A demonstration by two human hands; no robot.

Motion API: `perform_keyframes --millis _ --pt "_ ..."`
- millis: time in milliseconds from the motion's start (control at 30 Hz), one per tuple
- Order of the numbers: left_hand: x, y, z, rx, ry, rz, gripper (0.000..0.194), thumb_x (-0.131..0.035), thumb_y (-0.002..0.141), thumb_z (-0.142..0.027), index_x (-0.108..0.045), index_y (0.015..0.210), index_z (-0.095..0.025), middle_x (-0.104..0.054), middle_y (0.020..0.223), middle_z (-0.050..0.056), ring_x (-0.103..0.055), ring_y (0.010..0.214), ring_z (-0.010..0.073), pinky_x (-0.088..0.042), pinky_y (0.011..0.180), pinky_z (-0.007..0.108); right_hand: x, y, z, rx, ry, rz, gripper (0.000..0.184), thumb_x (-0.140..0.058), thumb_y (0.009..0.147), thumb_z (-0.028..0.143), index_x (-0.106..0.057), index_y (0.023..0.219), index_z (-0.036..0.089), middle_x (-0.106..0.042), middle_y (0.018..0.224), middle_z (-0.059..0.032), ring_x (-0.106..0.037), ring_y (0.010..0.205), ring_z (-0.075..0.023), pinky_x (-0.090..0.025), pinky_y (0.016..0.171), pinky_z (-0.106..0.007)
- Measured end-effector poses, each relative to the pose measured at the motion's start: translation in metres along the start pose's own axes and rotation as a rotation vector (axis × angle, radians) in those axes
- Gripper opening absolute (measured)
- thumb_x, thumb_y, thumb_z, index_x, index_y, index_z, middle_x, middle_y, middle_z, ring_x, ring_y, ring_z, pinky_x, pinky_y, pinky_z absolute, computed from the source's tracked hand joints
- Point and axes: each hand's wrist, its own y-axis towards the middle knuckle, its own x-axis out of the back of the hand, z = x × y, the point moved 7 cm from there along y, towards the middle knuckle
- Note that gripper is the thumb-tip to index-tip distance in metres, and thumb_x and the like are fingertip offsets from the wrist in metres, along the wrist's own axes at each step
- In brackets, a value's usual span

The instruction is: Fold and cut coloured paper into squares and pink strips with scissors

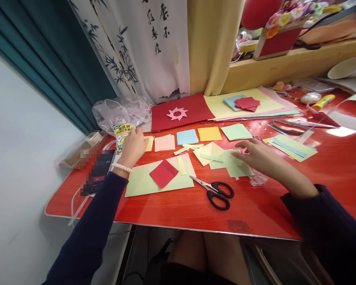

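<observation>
My left hand (pixel 133 145), with a beaded bracelet on its wrist, is curled beside a small stack of pale yellow paper (pixel 149 143); its fingertips are hidden, and so is anything in them. Fingers apart and slightly bent, my right hand (pixel 255 154) hovers at or touches loose light green paper pieces (pixel 240 166); contact is unclear. Between the hands lie a red paper square (pixel 163 173) and a narrow yellow strip (pixel 181 165) on a light green sheet (pixel 142 182). Black-handled scissors (pixel 215 192) rest partly spread, tips at that sheet's edge.
Behind the hands sit pink (pixel 164 143), blue (pixel 187 137), yellow (pixel 209 133) and green (pixel 236 132) paper stacks. A pink paper star ring (pixel 177 114) lies on a red sheet (pixel 195 109). At left are a phone (pixel 99 174) and a plastic bag (pixel 118 111); pliers (pixel 287 126) lie right.
</observation>
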Motion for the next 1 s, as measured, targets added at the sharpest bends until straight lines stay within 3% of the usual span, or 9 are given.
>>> perform_keyframes --millis 133,233,333,400,467,600,733,867,1000 --pt "-0.044 -0.017 -0.085 -0.314 -0.040 0.147 0.029 -0.059 0.080 -0.033 -0.058 0.107 -0.022 -0.057 0.124 0.008 -0.045 0.122 0.0259 -0.034 0.102 0.037 -0.004 -0.006 -0.007 -0.057 0.098 0.077 0.053 -0.073 0.058 0.051 -0.064 0.097 0.015 -0.062 0.102 -0.0183 -0.059 0.094 -0.0362 -0.049 0.074 -0.045" --pt "-0.084 -0.054 -0.150 -0.749 -0.035 0.410 0.038 -0.046 0.089 -0.031 -0.049 0.127 -0.023 -0.044 0.142 0.007 -0.031 0.136 0.0236 -0.020 0.112 0.041 -0.002 -0.014 -0.002 -0.062 0.220 0.144 0.053 -0.073 0.060 0.049 -0.063 0.102 0.018 -0.062 0.110 -0.0161 -0.061 0.095 -0.0333 -0.052 0.075 -0.041" --pt "-0.100 -0.082 -0.178 -0.885 -0.052 0.601 0.049 -0.029 0.096 -0.030 -0.030 0.141 -0.013 -0.021 0.154 0.012 -0.012 0.143 0.0210 -0.016 0.114 0.039 -0.001 -0.020 0.001 -0.079 0.347 0.189 0.059 -0.068 0.067 0.051 -0.057 0.116 0.020 -0.059 0.123 -0.0141 -0.058 0.108 -0.0313 -0.053 0.080 -0.037" --pt "-0.098 -0.088 -0.182 -0.867 -0.094 0.640 0.051 -0.026 0.096 -0.032 -0.024 0.143 -0.014 -0.016 0.155 0.010 -0.010 0.143 0.0200 -0.018 0.115 0.036 -0.002 -0.022 -0.001 -0.103 0.423 0.195 0.063 -0.063 0.073 0.051 -0.051 0.125 0.019 -0.054 0.131 -0.0142 -0.055 0.115 -0.0299 -0.054 0.083 -0.037" --pt "-0.089 -0.083 -0.176 -0.812 -0.122 0.582 0.050 -0.030 0.095 -0.034 -0.028 0.142 -0.017 -0.023 0.153 0.008 -0.013 0.143 0.0216 -0.019 0.115 0.037 -0.004 -0.021 -0.005 -0.131 0.480 0.185 0.064 -0.062 0.075 0.050 -0.047 0.129 0.018 -0.051 0.133 -0.0158 -0.053 0.118 -0.0306 -0.053 0.086 -0.039" --pt "-0.074 -0.057 -0.135 -0.593 -0.092 0.365 0.044 -0.034 0.094 -0.033 -0.038 0.133 -0.015 -0.036 0.147 0.015 -0.022 0.140 0.0278 -0.021 0.113 0.045 -0.007 -0.021 -0.010 -0.155 0.556 0.184 0.070 -0.065 0.073 0.054 -0.046 0.130 0.018 -0.046 0.139 -0.0151 -0.044 0.127 -0.0318 -0.048 0.097 -0.043" --pt "-0.083 -0.047 -0.108 -0.533 -0.056 0.357 0.048 -0.029 0.095 -0.034 -0.036 0.133 -0.005 -0.033 0.145 0.024 -0.024 0.139 0.0304 -0.021 0.112 0.046 -0.005 -0.027 -0.005 -0.243 0.782 0.208 0.066 -0.067 0.074 0.045 -0.047 0.132 0.019 -0.041 0.144 -0.0126 -0.040 0.130 -0.0304 -0.041 0.105 -0.042" --pt "-0.095 -0.050 -0.113 -0.528 -0.048 0.372 0.057 -0.030 0.095 -0.037 -0.029 0.138 0.001 -0.026 0.147 0.027 -0.020 0.140 0.0308 -0.020 0.114 0.044 -0.006 -0.029 0.003 -0.308 1.019 0.194 0.052 -0.070 0.074 0.033 -0.055 0.123 0.020 -0.046 0.140 -0.0133 -0.049 0.124 -0.0305 -0.045 0.104 -0.042" --pt "-0.095 -0.055 -0.126 -0.525 -0.052 0.372 0.056 -0.034 0.095 -0.034 -0.030 0.136 0.003 -0.026 0.147 0.029 -0.018 0.140 0.0336 -0.020 0.113 0.048 -0.011 -0.028 0.007 -0.306 1.175 0.227 0.040 -0.068 0.077 0.029 -0.058 0.114 0.020 -0.057 0.130 -0.0125 -0.055 0.118 -0.0273 -0.047 0.102 -0.037"
